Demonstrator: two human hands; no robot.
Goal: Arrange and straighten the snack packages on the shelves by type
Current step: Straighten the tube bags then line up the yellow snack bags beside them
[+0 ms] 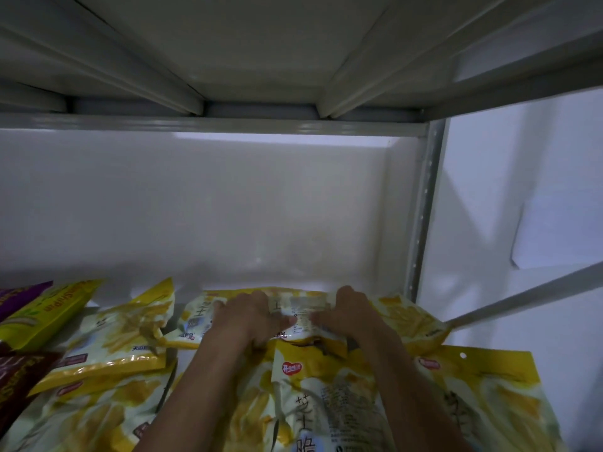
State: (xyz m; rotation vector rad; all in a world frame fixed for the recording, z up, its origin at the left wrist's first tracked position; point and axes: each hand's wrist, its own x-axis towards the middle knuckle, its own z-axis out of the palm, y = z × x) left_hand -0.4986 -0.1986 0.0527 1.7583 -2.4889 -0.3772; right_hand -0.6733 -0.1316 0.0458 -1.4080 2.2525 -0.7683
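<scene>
A yellow-and-white snack bag [303, 318] is seen lying flat at the back of the shelf [228, 282], close to the white rear wall [228, 207]. It is gripped by both hands side by side: the left hand [251, 316] is curled over its left half, the right hand [349, 313] over its right half, with the fingers hidden over the far edge and the thumbs brought near each other on the label. The bag's near edge is overlapped onto a second yellow bag [313, 396] that lies in front of it, beneath the forearms. A third yellow bag [489, 396] is laid to the right of that one, a punched hole showing near its top corner. To the left, two more yellow bags [127, 337] are stacked at an angle, one over the other. Further left, a green-yellow bag [49, 314] is tilted against a purple bag [19, 298], and a dark brown bag [23, 370] is seen at the frame's edge. A perforated grey upright [424, 207] is set at the shelf's right rear corner, and the underside of the upper shelf [261, 44] is seen overhead.
</scene>
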